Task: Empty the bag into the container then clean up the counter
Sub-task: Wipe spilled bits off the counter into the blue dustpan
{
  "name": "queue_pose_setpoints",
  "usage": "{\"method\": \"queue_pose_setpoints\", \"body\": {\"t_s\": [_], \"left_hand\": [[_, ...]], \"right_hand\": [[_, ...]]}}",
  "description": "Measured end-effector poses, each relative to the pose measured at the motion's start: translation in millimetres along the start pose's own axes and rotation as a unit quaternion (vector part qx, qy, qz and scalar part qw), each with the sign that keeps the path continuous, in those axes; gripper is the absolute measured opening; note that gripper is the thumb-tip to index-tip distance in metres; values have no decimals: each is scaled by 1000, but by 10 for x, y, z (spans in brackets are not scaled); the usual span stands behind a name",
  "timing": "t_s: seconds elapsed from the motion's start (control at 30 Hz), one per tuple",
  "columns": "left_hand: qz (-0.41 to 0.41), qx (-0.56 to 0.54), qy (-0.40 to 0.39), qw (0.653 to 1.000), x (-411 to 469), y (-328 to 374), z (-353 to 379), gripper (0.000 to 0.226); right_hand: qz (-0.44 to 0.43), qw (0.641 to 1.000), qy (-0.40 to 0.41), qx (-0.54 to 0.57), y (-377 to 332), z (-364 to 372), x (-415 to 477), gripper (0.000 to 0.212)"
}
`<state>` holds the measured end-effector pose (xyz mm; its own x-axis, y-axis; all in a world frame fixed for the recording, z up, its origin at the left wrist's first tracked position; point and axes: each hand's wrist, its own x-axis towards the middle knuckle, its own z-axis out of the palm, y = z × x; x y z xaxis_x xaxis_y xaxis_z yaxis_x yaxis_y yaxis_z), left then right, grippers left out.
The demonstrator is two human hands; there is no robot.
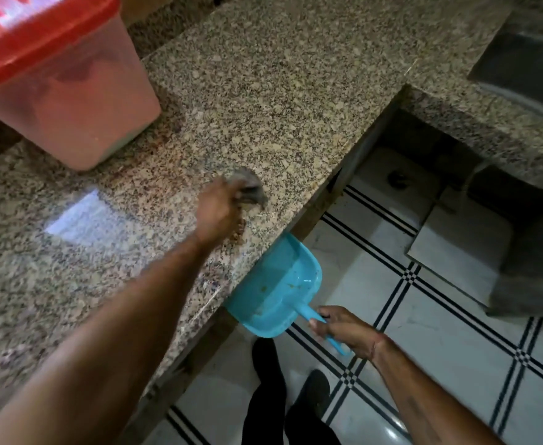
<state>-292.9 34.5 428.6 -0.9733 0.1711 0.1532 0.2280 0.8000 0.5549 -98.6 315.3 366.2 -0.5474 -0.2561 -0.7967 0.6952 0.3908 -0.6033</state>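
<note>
while the left hand point(219, 210) grips a blurred grey cloth point(247, 187) against the speckled granite tabletop point(280, 91) at the centre of the frame, a small heap of brown crumbs point(239, 231) lies just below it, close to the tabletop's edge. under that edge, at lower centre, the right hand point(344, 329) curls around the handle of a blue dustpan point(280, 290), whose open mouth sits tucked against the tabletop's rim; a few bits lie inside the pan. at the upper left stands the translucent container point(71, 107) with its red lid point(39, 36) on, a pale filling showing through its wall. pale tiled floor point(424, 332) with dark lines fills the lower right.
</note>
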Motion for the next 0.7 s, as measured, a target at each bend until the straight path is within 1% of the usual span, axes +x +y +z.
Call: {"method": "queue_pose_setpoints", "body": {"t_s": [0.07, 0.1, 0.17, 0.2, 0.27, 0.33, 0.4, 0.47, 0.53, 0.63, 0.7], "left_hand": [[-4, -19, -25, 999, -75, 286, 174, 30], [0, -23, -27, 999, -79, 307, 247, 35], [3, -16, -23, 1000, 55, 297, 210, 38], [3, -16, -12, 1000, 179, 232, 178, 39], [11, 1, -26, 1000, 448, 114, 145, 36], [66, 28, -48, 996, 627, 90, 228, 36], [126, 28, -83, 988, 600, 159, 303, 34], [165, 23, -89, 982, 364, 158, 335, 32], [157, 30, -90, 983, 67, 18, 235, 27], [133, 56, -133, 980, -372, -205, 29, 27], [107, 70, -158, 979, -643, -205, -149, 30]], "right_hand": [[5, 1000, -7, -19, 35, -9, -34, 11], [8, 1000, -8, -28, 62, -16, -53, 17], [15, 999, -5, -43, 82, -49, -89, 35], [21, 999, -1, -46, 97, -70, -99, 39], [18, 999, 0, -42, 113, -114, -81, 36], [9, 999, 1, -39, 124, -145, -53, 27], [3, 999, 2, -34, 130, -166, -26, 23], [7, 1000, -6, -29, 162, -158, -60, 19], [7, 1000, -5, -23, 173, -103, -89, 14], [7, 1000, -4, -18, 193, -66, -89, 8], [-2, 1000, -10, -22, 165, -21, -101, 15]]}}
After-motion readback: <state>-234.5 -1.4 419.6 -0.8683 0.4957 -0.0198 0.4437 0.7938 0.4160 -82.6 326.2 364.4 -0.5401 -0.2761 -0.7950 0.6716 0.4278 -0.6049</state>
